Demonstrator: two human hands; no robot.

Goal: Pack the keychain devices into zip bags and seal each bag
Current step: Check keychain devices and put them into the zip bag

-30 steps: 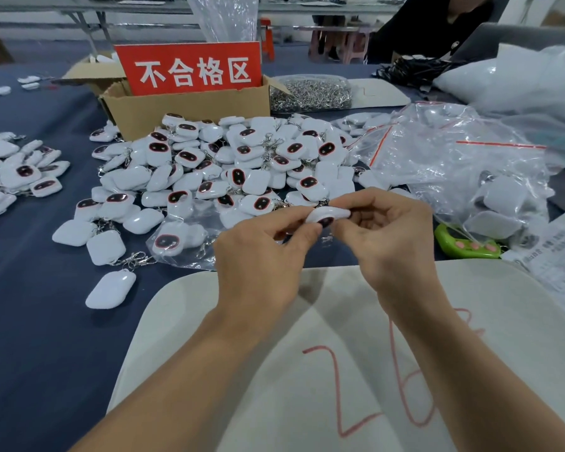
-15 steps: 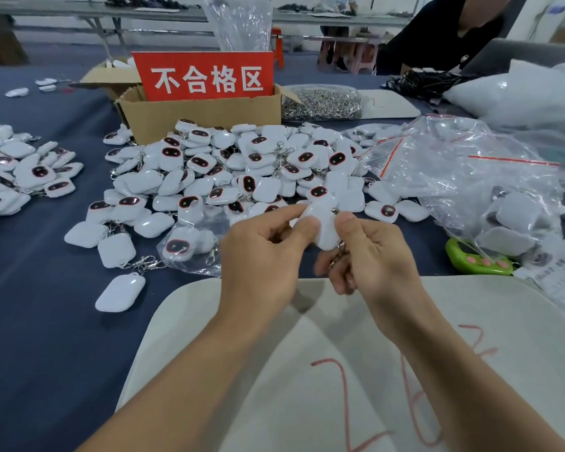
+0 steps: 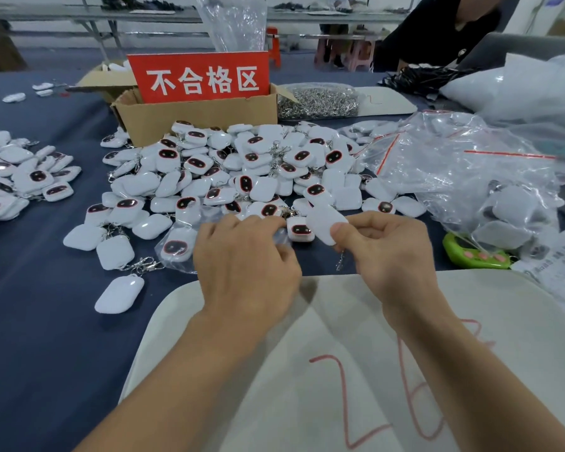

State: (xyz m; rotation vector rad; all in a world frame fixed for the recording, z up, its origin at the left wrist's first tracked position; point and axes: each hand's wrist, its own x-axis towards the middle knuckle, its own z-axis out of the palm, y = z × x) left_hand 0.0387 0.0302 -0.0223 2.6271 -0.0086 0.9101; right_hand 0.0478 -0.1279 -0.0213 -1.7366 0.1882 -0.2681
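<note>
Moved: left hand (image 3: 245, 256) has let go of the keychain device (image 3: 325, 223) and shifted left to the pile's near edge.
Left hand: fingers bent over the pile (image 3: 242, 164); grip cannot be determined.
Right hand (image 3: 388, 252): pinches the keychain device between thumb and fingers, above the counter (image 3: 30, 305).
Open room: bare counter left of the white board (image 3: 307, 353); zip bags (image 3: 454, 164) crowd the right.
</note>
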